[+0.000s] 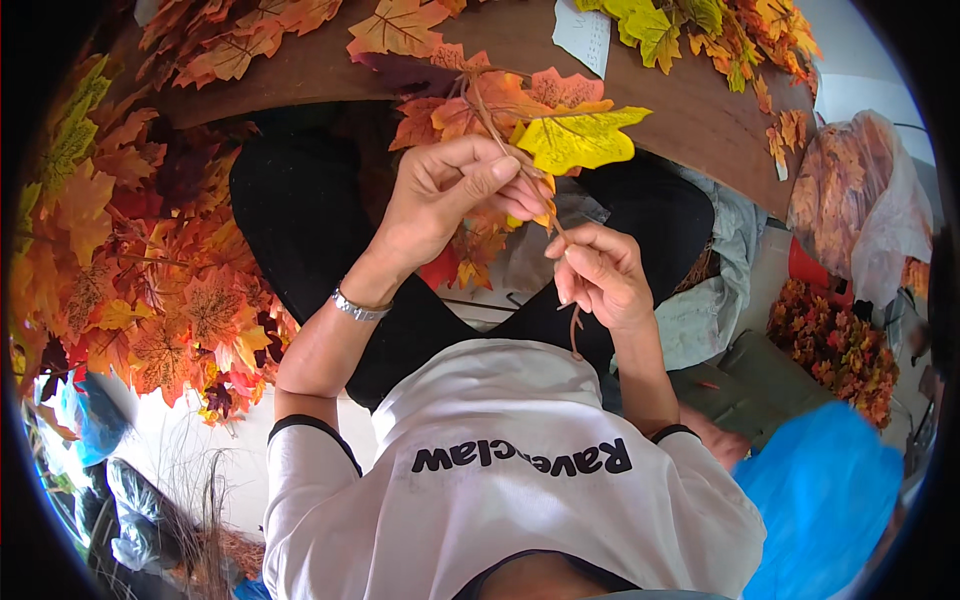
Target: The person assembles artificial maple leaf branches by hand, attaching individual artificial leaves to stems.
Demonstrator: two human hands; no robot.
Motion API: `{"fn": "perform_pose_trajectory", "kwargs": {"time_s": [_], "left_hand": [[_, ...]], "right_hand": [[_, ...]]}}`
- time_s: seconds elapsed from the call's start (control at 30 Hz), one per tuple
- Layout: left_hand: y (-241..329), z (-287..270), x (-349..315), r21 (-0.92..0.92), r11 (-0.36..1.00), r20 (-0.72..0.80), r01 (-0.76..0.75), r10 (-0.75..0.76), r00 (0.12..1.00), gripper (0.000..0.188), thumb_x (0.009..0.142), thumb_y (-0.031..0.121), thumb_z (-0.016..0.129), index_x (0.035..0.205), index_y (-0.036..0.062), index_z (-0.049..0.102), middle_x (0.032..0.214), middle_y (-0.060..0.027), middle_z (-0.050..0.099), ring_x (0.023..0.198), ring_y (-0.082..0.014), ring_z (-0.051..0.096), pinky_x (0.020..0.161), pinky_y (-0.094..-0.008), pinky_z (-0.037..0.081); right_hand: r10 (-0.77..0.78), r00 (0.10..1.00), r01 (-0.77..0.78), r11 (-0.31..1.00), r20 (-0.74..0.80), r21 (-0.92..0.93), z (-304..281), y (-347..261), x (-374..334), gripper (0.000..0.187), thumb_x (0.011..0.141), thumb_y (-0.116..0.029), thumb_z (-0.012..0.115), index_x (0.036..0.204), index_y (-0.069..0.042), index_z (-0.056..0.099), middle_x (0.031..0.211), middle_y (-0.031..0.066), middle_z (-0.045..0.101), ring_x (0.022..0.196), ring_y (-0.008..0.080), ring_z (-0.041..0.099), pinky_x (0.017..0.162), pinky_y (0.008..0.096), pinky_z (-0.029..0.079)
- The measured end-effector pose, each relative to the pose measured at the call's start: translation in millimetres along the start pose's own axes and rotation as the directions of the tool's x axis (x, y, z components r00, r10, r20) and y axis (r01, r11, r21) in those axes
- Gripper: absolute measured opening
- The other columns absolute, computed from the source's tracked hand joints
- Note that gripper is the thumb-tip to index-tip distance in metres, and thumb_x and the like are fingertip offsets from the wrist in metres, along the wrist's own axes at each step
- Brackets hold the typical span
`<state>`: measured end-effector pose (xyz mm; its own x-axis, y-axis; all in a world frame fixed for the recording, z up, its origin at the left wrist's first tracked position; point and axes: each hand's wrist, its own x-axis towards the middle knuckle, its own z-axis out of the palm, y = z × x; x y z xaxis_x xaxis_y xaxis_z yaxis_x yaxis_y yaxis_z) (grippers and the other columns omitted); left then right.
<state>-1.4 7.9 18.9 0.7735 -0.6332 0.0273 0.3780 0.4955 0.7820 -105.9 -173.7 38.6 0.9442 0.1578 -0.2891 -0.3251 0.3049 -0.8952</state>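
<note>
Between my hands runs the thin brown stem of an artificial maple leaf branch (484,104), with orange leaves and one yellow leaf (577,139) at its upper end. My left hand (465,185) pinches the stem just below the leaves, thumb on top. Lower down and to the right, the fingers of my right hand (603,270) are closed on the same stem. The stem's loose end (575,333) curls down below my right hand, over my white shirt. A watch with a metal band (360,306) is on my left wrist.
A brown table (700,135) curves across the far side, with orange leaves (400,27), green-yellow leaves (655,28) and a torn white paper (583,38) on it. A big heap of orange leaf branches (150,290) is at my left. Bagged leaves (840,195) and a blue plastic bag (825,500) are at right.
</note>
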Motion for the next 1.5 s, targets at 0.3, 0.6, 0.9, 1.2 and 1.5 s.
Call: {"fn": "perform_pose_trajectory", "kwargs": {"time_s": [0.3,0.6,0.9,1.2,1.5], "left_hand": [[-4,7,-1,0.124,0.981,0.071,0.15,-0.159,0.985,0.015,0.08,0.008,0.064,0.088,-0.0043,0.061,0.083,-0.0079,0.063,0.073,-0.0109,0.06,0.066,-0.0224,0.05],[-7,7,-5,0.149,0.978,-0.043,0.149,-0.144,0.989,0.011,0.08,0.008,0.063,0.083,-0.0032,0.062,0.076,-0.0067,0.062,0.067,-0.0092,0.06,0.061,-0.0199,0.05],[9,-19,-9,0.194,0.98,-0.301,-0.051,0.109,0.947,0.009,0.082,0.008,0.061,0.077,0.0007,0.059,0.071,-0.0061,0.062,0.062,-0.0098,0.059,0.058,-0.02,0.048],[10,0,-29,0.184,0.958,-0.55,-0.218,0.284,0.785,0.022,0.081,0.003,0.061,0.091,0.0031,0.041,0.075,-0.0096,0.061,0.067,-0.015,0.06,0.062,-0.0238,0.05],[34,31,-48,0.564,0.811,-0.341,-0.155,0.399,0.851,0.026,0.08,0.004,0.062,0.106,-0.0002,0.057,0.076,-0.0037,0.057,0.067,-0.0098,0.054,0.062,-0.0196,0.044]], "right_hand": [[-0.408,0.898,0.283,0.823,-0.165,-0.493,12,3,-4,0.015,0.08,-0.001,0.059,0.093,0.003,0.063,0.065,0.0061,0.061,0.048,0.0086,0.052,0.042,0.0188,0.038],[-0.715,0.679,0.349,0.117,0.165,-0.93,21,4,10,0.018,0.071,0.003,0.064,0.089,0.003,0.064,0.055,0.0066,0.053,0.042,0.0131,0.048,0.043,0.0243,0.037],[0.175,0.96,-0.211,0.964,0.217,0.159,6,-35,26,0.05,0.093,-0.028,0.036,0.127,0.008,0.031,0.091,0.024,0.058,0.066,0.0239,0.064,0.055,0.0287,0.054],[-0.006,0.891,-0.101,0.972,0.453,0.212,7,-56,37,0.035,0.089,-0.014,0.046,0.116,0.01,0.043,0.094,0.0242,0.059,0.071,0.0204,0.064,0.056,0.0248,0.054],[-0.122,0.855,0.033,0.983,0.504,0.182,39,-108,23,0.03,0.087,-0.006,0.037,0.103,0.019,0.037,0.09,0.0359,0.055,0.066,0.0367,0.064,0.045,0.0366,0.055]]}}
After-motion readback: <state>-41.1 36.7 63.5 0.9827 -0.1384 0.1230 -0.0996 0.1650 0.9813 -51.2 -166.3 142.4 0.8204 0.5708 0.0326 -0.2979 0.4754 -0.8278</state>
